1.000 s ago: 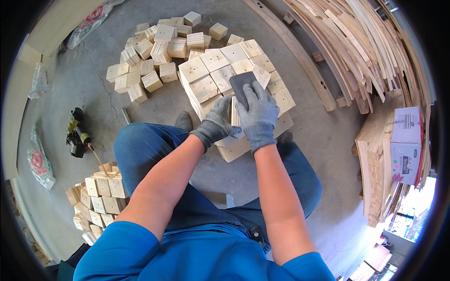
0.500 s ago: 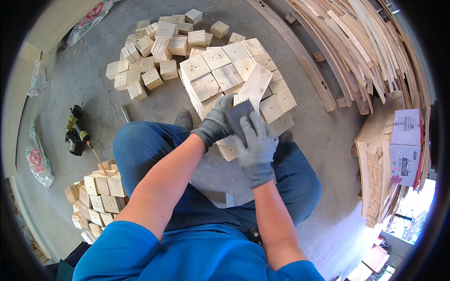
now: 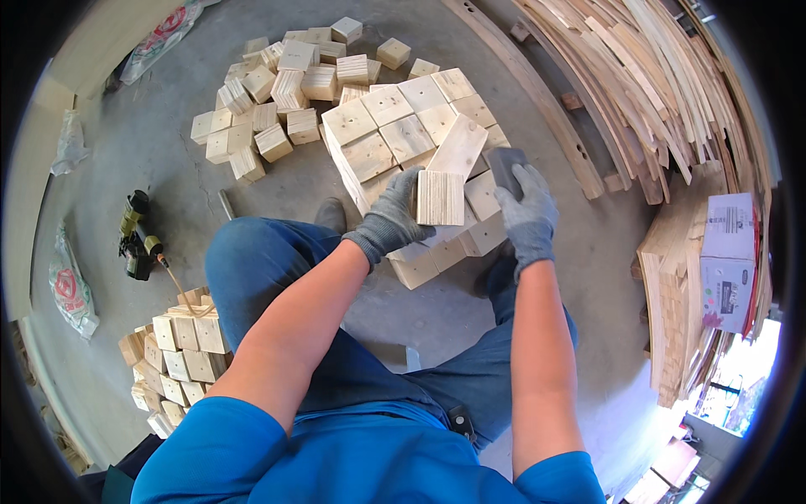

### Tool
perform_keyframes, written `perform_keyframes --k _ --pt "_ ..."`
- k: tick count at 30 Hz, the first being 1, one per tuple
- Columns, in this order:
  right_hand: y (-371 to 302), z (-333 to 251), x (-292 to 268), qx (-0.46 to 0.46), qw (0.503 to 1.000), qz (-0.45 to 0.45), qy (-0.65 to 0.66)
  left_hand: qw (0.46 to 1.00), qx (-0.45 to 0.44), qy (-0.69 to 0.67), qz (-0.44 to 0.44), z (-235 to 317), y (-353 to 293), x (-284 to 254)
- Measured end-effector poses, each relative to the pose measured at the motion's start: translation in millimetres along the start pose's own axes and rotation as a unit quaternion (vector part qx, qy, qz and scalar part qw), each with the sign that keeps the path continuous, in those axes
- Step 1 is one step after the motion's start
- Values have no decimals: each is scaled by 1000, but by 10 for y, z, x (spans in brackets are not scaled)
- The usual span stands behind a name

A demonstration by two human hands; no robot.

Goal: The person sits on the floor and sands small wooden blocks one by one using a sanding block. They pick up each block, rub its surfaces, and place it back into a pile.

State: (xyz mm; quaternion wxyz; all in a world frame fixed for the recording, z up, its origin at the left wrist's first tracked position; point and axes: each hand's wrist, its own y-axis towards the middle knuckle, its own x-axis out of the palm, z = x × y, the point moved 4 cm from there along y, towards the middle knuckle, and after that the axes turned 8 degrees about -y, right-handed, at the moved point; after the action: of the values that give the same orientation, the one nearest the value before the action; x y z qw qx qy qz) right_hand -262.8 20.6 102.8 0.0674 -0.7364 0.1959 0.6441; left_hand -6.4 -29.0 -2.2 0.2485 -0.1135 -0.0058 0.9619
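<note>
My left hand (image 3: pixel 391 212), in a grey knit glove, grips a pale wooden block (image 3: pixel 442 199) by its left side. The block's grooved end grain faces up toward me, and its long smooth face leans away over a squared stack of wooden blocks (image 3: pixel 367 156). To the right, apart from that block, my gloved right hand (image 3: pixel 531 212) is closed on a dark grey sanding block (image 3: pixel 505 169). The sanding block is tilted over the stack's right side. My right fingers wrap its right edge and hide part of it.
Loose wooden blocks (image 3: pixel 287 88) lie heaped beyond the stack, and more blocks (image 3: pixel 180 344) are piled at left. A power tool (image 3: pixel 134 235) with a hose lies on the concrete floor. Long wooden strips (image 3: pixel 638 76) and a cardboard box (image 3: pixel 727 260) line the right side.
My right hand has moved right and away from me with the sanding block, off the wooden block's end, which now shows fully. My left hand keeps its grip in place.
</note>
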Motion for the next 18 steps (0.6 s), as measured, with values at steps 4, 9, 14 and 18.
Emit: perform_keyframes --k 4,9,14,18 --pt "-298 812 -159 38 998 12 58 1000 8 13 -4 20 28 30" --pt "-734 941 -509 120 978 21 168 1000 -15 13 -9 85 8 -11" --pt "-954 857 -579 143 972 26 187 997 56 -53 15 280 35 7" --pt "-894 996 -476 153 976 25 154 986 -42 -162 5 586 -37 35"
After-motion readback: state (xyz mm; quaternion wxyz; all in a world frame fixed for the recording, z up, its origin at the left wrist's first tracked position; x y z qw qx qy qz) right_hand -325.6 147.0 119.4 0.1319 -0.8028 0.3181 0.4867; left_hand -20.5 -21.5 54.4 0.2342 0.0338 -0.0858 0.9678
